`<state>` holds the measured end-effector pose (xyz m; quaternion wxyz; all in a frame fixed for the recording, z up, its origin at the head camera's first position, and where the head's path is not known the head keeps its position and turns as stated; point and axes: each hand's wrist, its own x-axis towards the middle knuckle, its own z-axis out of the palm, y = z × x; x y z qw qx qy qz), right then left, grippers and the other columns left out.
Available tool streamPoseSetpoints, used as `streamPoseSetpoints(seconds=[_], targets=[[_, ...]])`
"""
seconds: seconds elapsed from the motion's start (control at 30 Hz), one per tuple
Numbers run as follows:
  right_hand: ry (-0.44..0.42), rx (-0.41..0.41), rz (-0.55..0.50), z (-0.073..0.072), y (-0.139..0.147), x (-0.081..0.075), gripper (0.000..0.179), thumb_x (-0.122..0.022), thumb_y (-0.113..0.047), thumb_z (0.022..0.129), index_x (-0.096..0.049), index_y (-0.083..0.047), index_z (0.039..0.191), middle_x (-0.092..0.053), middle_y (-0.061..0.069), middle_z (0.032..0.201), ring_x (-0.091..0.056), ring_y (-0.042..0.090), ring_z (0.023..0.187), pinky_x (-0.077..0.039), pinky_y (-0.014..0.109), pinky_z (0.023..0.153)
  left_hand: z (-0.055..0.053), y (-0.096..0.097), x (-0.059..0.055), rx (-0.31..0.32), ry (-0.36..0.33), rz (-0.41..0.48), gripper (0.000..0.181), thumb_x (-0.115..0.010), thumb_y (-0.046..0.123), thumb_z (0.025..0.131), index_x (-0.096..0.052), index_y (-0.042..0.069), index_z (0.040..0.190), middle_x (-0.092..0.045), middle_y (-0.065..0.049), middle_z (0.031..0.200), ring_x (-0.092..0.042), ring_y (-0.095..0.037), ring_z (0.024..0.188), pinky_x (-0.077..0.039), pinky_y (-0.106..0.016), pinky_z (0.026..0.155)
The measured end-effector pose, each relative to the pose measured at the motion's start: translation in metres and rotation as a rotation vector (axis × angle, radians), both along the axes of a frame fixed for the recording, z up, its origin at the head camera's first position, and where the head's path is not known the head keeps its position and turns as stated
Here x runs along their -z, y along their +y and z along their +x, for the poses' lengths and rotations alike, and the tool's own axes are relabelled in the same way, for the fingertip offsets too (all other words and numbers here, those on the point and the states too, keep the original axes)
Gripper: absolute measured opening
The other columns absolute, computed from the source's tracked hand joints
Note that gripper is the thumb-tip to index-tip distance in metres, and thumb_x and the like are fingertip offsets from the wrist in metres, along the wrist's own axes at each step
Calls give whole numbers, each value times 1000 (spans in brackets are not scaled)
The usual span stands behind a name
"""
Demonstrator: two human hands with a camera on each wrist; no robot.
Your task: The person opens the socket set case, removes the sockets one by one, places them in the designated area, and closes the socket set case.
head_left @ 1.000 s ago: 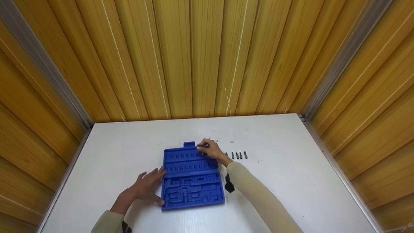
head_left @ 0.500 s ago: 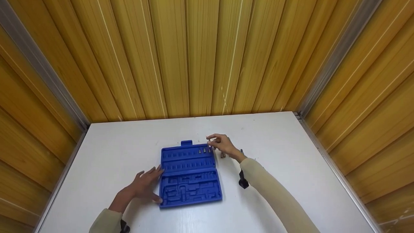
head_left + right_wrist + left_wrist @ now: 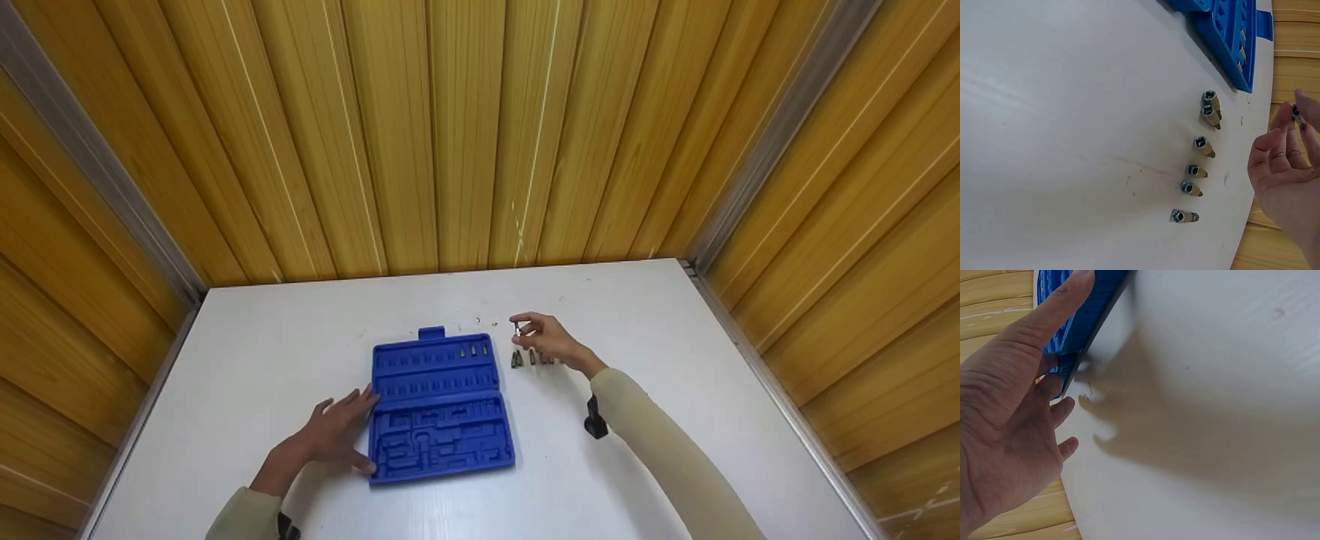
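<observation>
A blue plastic tool case (image 3: pixel 382 367) lies unfolded on the white table, its moulded slots facing up. My left hand (image 3: pixel 330 433) is spread along the case's left side, thumb on the front corner and fingertips at the edge near the hinge. To the right of the case, my right hand (image 3: pixel 551 337) pinches a small metal bit socket (image 3: pixel 1299 117) between thumb and fingers, raised above the table. Several more bit sockets (image 3: pixel 1203 145) lie in a row below that hand. Three bit sockets (image 3: pixel 473 350) sit in the right end of the case's far row of slots.
The white table (image 3: pixel 637 322) ends at a yellow wood-grain panel wall (image 3: pixel 465 135), with similar walls at both sides. A latch tab (image 3: pixel 431 332) sticks out from the case's far edge. Small marks (image 3: pixel 478 321) dot the tabletop behind the case.
My right hand has moved right, from over the case's far slots to above the loose row. Three bit sockets that it covered now show in the case. My left hand has stayed put.
</observation>
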<state>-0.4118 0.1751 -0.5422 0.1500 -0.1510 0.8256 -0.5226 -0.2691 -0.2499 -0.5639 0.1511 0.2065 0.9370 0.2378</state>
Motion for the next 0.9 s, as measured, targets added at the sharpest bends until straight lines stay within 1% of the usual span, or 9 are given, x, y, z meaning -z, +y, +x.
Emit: streamPoseSetpoints(seconds=[0.1, 0.17, 0.33, 0.4, 0.5, 0.6, 0.67, 0.77, 0.9], targets=[[22, 10, 32, 1, 13, 1, 46, -66, -10, 99, -55, 4, 142, -68, 19, 108, -68, 27, 93, -53, 31, 73, 0, 0, 0, 0, 2, -2, 125, -96, 44, 64, -30, -3, 158, -24, -28, 166, -21, -52, 153, -12, -77, 117], [46, 12, 61, 1, 23, 2, 46, -66, -11, 99, -55, 6, 141, -68, 23, 111, -68, 27, 94, -54, 32, 75, 0, 0, 0, 4, 6, -6, 125, -96, 44, 64, -29, -3, 158, -24, -28, 166, -21, -52, 153, -12, -77, 117], [114, 21, 122, 3, 45, 8, 46, -68, -10, 98, -56, 10, 138, -68, 27, 113, -64, 15, 87, -52, 25, 74, 0, -1, 1, 15, 17, -7, 125, -95, 45, 64, -29, -4, 158, -24, -29, 166, -22, -53, 153, -13, -78, 116], [134, 35, 142, 3, 54, 10, 45, -68, -8, 97, -57, 11, 137, -68, 28, 111, -63, 14, 85, -51, 21, 72, 0, -2, 1, 19, 19, 0, 124, -95, 45, 64, -29, -4, 158, -24, -29, 165, -22, -53, 152, -13, -78, 116], [156, 56, 180, 3, 65, 14, 44, -68, -5, 96, -58, 13, 135, -68, 28, 111, -64, 17, 88, -49, 17, 72, 0, -1, 1, 27, 23, 5, 125, -95, 45, 64, -29, -4, 158, -24, -29, 165, -22, -54, 152, -14, -78, 115], [165, 75, 234, 2, 75, 20, 42, -69, -4, 96, -60, 13, 133, -70, 27, 110, -67, 23, 91, -49, 18, 72, 0, -2, 2, 29, 24, 6, 125, -95, 46, 64, -29, -4, 158, -24, -29, 165, -23, -54, 152, -14, -78, 115], [180, 74, 274, 3, 81, 25, 40, -69, -3, 95, -61, 13, 131, -70, 27, 109, -68, 28, 93, -52, 22, 75, -1, -3, 3, 30, 22, 13, 125, -95, 46, 64, -29, -4, 157, -24, -29, 165, -22, -54, 152, -13, -79, 115], [209, 66, 325, 5, 87, 31, 38, -69, 0, 94, -62, 13, 129, -70, 27, 108, -69, 34, 95, -57, 33, 81, -1, -3, 3, 28, 20, 14, 125, -95, 47, 64, -29, -4, 158, -24, -29, 165, -22, -53, 152, -13, -79, 114], [212, 69, 362, 8, 92, 38, 38, -70, 1, 93, -63, 12, 128, -69, 26, 108, -65, 36, 100, -55, 46, 92, -2, -3, 3, 18, 20, 3, 125, -95, 47, 63, -30, -3, 158, -25, -29, 165, -23, -53, 152, -14, -78, 115]])
